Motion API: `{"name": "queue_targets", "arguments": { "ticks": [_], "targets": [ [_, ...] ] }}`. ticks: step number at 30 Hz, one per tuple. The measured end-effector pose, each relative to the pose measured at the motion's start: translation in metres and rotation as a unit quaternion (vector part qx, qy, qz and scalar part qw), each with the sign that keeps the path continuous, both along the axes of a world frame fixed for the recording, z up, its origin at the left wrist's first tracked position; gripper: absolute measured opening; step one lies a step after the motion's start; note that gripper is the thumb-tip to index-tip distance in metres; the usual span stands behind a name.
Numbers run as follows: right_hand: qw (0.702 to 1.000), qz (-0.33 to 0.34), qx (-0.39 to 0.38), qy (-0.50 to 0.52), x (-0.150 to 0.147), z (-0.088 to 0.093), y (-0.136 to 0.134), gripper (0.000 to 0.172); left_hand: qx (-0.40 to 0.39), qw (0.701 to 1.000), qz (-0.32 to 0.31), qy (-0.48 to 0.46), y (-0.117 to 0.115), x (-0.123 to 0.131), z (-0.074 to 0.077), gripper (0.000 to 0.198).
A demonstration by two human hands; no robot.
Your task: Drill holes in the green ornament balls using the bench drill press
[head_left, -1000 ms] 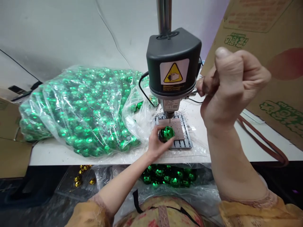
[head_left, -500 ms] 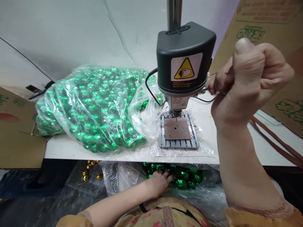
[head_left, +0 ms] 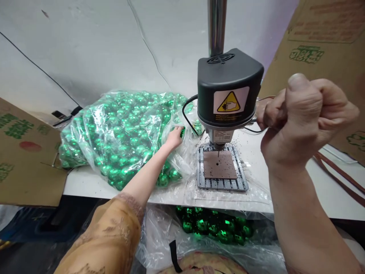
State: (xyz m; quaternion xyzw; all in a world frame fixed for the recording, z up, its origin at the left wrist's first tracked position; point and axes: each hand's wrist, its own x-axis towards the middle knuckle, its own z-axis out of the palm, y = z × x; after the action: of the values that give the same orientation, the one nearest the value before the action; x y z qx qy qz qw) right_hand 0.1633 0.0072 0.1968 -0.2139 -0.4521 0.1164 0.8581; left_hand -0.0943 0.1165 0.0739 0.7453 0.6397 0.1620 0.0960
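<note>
At the mouth of the clear plastic bag, my left hand has its fingers curled against a shiny green ball; the fingertips are partly hidden. The large bag of green balls lies on the white table. My right hand is closed around a handle at the right side of a small black drill press. Below its thin drill bit sits a brown square plate with a dark hole, resting on the grooved metal base.
More green balls lie in clear plastic below the table edge. Cardboard boxes flank both sides. Dark shavings surround the drill base. A brown strap lies at right, and a black cable loops beside the drill.
My left hand has risen from the green balls below the table to the bag's mouth on the table. My right hand stays on the handle. The view has shifted slightly.
</note>
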Motion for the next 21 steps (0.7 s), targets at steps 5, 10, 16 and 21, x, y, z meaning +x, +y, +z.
{"name": "queue_targets", "arguments": {
  "ticks": [5,10,16,21],
  "targets": [
    [1.000,-0.011,-0.005,-0.008,0.000,-0.001,-0.001,0.041,-0.019,1.000,-0.017,-0.003,0.016,-0.002,-0.012,0.051],
    [1.000,-0.014,0.008,0.000,0.000,-0.002,-0.001,0.040,-0.003,0.998,-0.011,-0.062,-0.003,-0.012,0.002,0.043],
    [1.000,-0.011,0.013,0.003,0.001,-0.003,0.001,0.041,-0.157,0.847,-0.046,-0.506,-0.055,0.003,0.021,0.056],
    [1.000,-0.001,0.008,0.001,0.001,-0.003,-0.001,0.041,-0.243,0.768,-0.046,-0.591,-0.090,0.035,0.004,0.055]
  ]
}}
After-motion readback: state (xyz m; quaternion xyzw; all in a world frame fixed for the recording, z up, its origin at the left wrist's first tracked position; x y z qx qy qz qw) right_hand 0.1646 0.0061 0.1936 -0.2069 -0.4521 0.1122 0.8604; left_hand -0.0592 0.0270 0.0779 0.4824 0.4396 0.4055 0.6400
